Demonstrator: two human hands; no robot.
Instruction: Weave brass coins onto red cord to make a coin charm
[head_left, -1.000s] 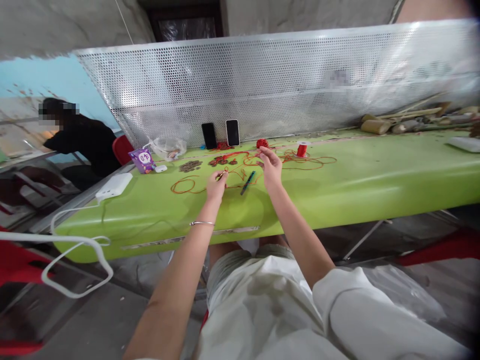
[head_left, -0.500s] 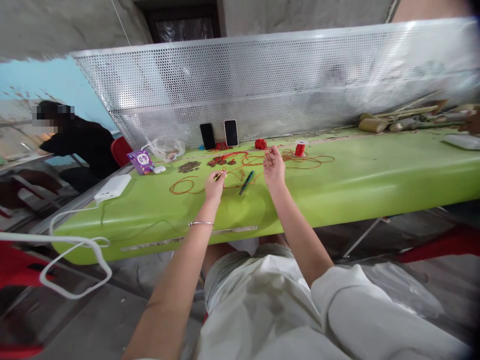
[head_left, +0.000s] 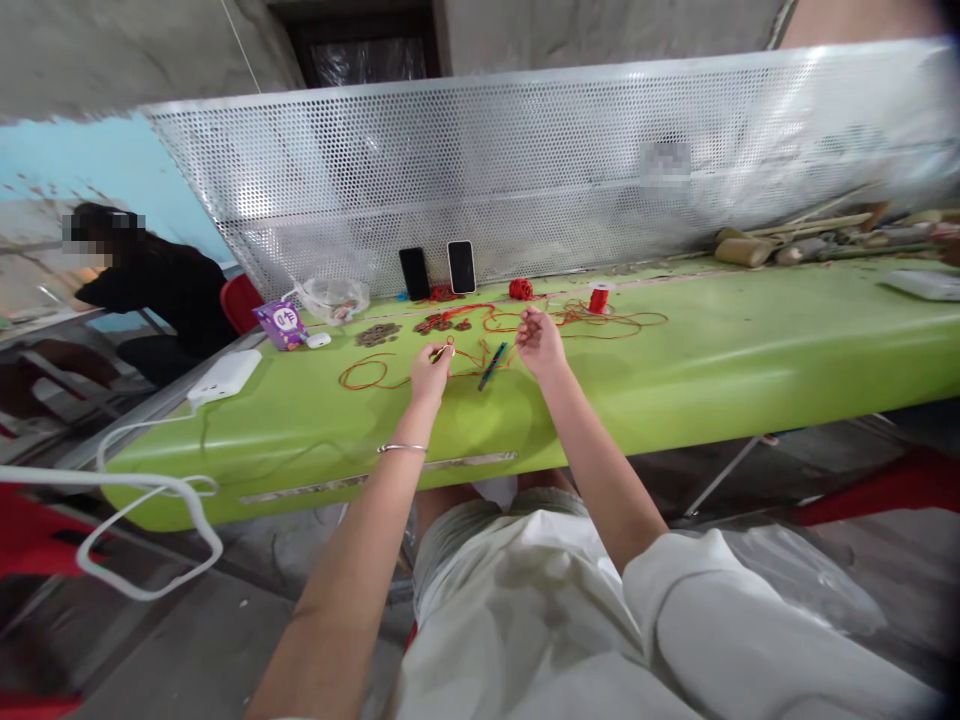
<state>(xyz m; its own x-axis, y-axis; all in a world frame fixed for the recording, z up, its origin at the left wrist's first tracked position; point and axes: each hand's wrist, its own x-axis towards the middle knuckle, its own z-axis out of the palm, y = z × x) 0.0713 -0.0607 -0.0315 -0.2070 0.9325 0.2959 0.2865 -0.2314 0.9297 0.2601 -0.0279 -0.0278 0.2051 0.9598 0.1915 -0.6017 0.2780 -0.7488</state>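
Observation:
My left hand (head_left: 430, 372) is closed in a pinch over the green table, with a small loop of red cord (head_left: 450, 341) standing up at its fingertips. Thin cord trails from there to a loose coil (head_left: 365, 373) on the left. To the right, my right hand (head_left: 540, 343) has its fingers curled together; what they hold, if anything, is too small to make out. A dark pen (head_left: 492, 367) lies between the hands. Behind my left hand are coin-like discs (head_left: 378, 334) in a pile and more discs tied with red cord (head_left: 442, 322).
Two phones (head_left: 413, 273) lean on the perforated metal screen (head_left: 480, 180). A red thread spool (head_left: 598, 299) and a red cord ball (head_left: 520, 289) stand at the back. A purple box (head_left: 280, 325) and white power bank (head_left: 225, 375) lie left. A person (head_left: 154, 275) sits beyond.
My right hand has come slightly lower and to the left, and its fingers have curled in more. The left hand keeps its pinch in nearly the same place.

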